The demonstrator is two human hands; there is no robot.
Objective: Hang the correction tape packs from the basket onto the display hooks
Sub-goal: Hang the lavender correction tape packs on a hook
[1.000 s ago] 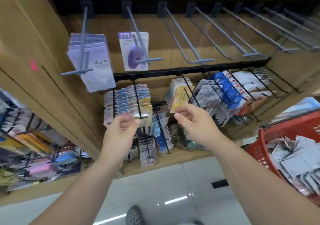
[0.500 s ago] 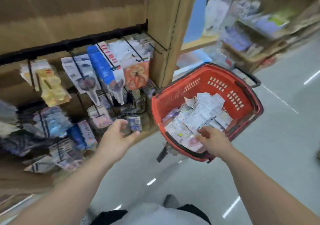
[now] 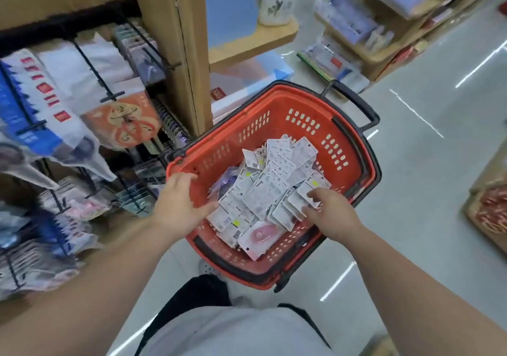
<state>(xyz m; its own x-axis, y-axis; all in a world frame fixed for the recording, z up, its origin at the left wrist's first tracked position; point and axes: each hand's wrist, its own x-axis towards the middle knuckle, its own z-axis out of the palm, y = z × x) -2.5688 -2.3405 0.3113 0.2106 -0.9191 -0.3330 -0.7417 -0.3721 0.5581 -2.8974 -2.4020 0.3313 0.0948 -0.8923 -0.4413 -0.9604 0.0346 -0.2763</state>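
In red plastic basket (image 3: 274,100), centre frame: white card correction tape packs (image 3: 274,183), long axes mostly toward upper right. Left hand (image 3: 178,205) spread wide, empty; right hand (image 3: 330,215) on packs, grip unclear.

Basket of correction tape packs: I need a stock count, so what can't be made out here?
Head view only.
Pack count: the packs overlap in the basket; lower ones are buried.
Pack print: too small to read.
Right hand grip: its fingers cover the contact.
Display hooks, left: motion-blurred.
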